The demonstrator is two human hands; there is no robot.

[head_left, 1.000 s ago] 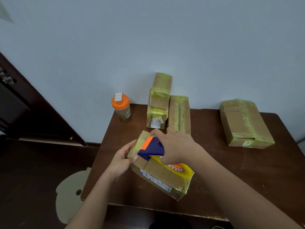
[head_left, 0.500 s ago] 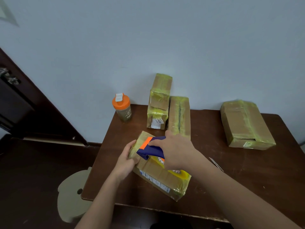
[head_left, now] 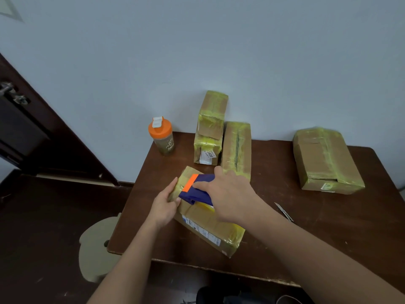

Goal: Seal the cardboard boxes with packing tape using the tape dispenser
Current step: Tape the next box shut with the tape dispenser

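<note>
A long cardboard box with yellow-green tape on its ends lies slanted near the front left of the brown table. My right hand grips a blue and orange tape dispenser and holds it on the box's far left end. My left hand holds that same end of the box, thumb on top near the dispenser. The dispenser's roll is mostly hidden under my right hand.
Two taped boxes stand stacked at the back wall, with a third beside them and a wider one at the back right. An orange-lidded shaker bottle stands back left. A small knife lies right of my forearm. A pale stool sits below the table's left edge.
My right hand has slid the dispenser along the box top toward its far left end. My left hand has closed more tightly on that end.
</note>
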